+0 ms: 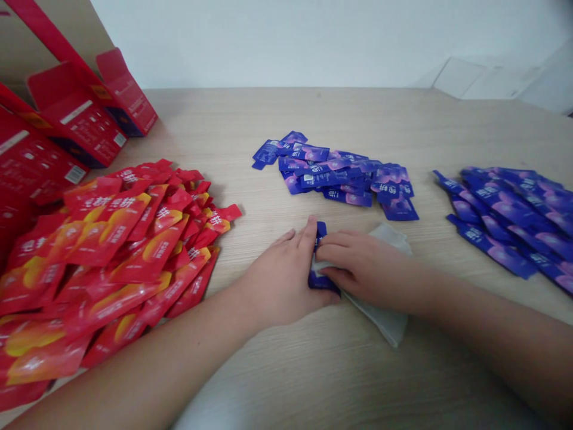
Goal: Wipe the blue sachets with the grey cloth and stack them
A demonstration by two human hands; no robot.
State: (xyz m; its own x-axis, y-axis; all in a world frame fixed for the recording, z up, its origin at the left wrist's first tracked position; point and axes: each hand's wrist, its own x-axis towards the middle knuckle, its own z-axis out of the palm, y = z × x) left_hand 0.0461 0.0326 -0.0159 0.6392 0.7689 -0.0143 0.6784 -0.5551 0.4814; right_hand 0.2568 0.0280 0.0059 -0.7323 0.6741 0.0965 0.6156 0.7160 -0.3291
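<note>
A single purple sachet lies flat on the table between my hands. My left hand steadies it from the left, its thumb at the near end and its fingers along the far side. From the right, my right hand presses a bunched part of a white cloth onto the sachet, fingers closed on the cloth. The rest of the cloth spreads out under that hand. My fingers cover much of the sachet. Just beyond my hands is a loose pile of purple sachets.
A big heap of red sachets fills the left side. Behind it stand several open red boxes by a larger carton. More purple sachets lie stacked at right. A white wall bounds the wooden table.
</note>
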